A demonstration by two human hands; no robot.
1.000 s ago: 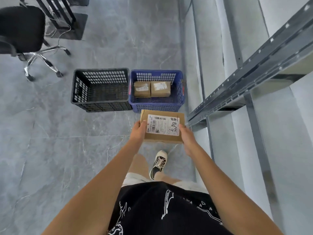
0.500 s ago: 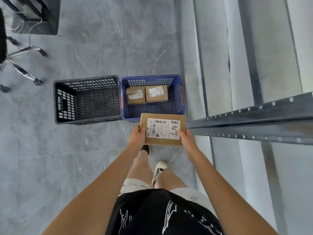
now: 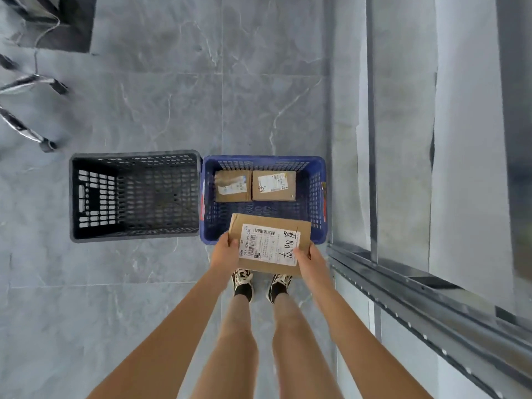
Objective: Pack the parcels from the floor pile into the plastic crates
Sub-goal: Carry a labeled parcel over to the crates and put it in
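Observation:
I hold a flat cardboard parcel [image 3: 273, 226] with a white shipping label between both hands, over the near rim of the blue crate [image 3: 319, 197]. My left hand [image 3: 226, 251] grips its left edge and my right hand [image 3: 306, 259] grips its right near corner. Two small cardboard parcels lie side by side at the far end of the blue crate, the left one [image 3: 232, 186] and the right one [image 3: 273, 185]. A black crate [image 3: 77, 197] with nothing in it stands directly left of the blue one.
A grey metal shelving rack [image 3: 431, 306] runs along my right, its beam close to my right arm. An office chair's chrome base [image 3: 31, 110] sits at the far left. My two feet [image 3: 260, 285] stand just before the blue crate on the grey tiled floor.
I have stepped up to the crates and both feet now stand together. The parcel has moved forward over the blue crate's near edge, still held in both hands.

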